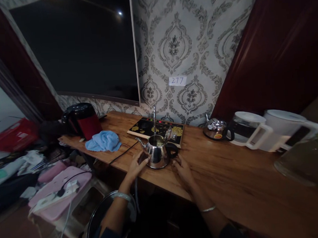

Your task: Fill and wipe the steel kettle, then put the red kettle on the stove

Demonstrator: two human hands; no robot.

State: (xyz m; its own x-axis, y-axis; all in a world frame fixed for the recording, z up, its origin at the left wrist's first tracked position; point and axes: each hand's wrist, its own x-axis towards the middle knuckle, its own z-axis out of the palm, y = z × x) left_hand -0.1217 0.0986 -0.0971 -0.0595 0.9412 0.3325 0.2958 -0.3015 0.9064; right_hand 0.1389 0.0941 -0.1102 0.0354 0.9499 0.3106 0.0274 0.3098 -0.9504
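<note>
- Kettle [157, 157] stands by the desk's [214, 176] near edge.
- Left hand [136, 166] meets its left side, grip unclear; right hand [183, 171], loosely open, is just beside the handle [172, 149].
- A careless nudge nearward could tip it off.

A: Site type?
B: Home, reads as living room. Ornate wallpaper [174, 47], big dark flat screen [88, 47] on the wall, heap of cloth [28, 160] off to the left.
A: And the wooden surface [219, 172]?
B: Domestic tea corner. Black-and-gold hotplate [142, 126] near back edge, steel teapot [157, 157] near front edge, white-lidded jugs [250, 118] toward right end. Pink stool [53, 182] below left end carries a power strip [52, 200].
</note>
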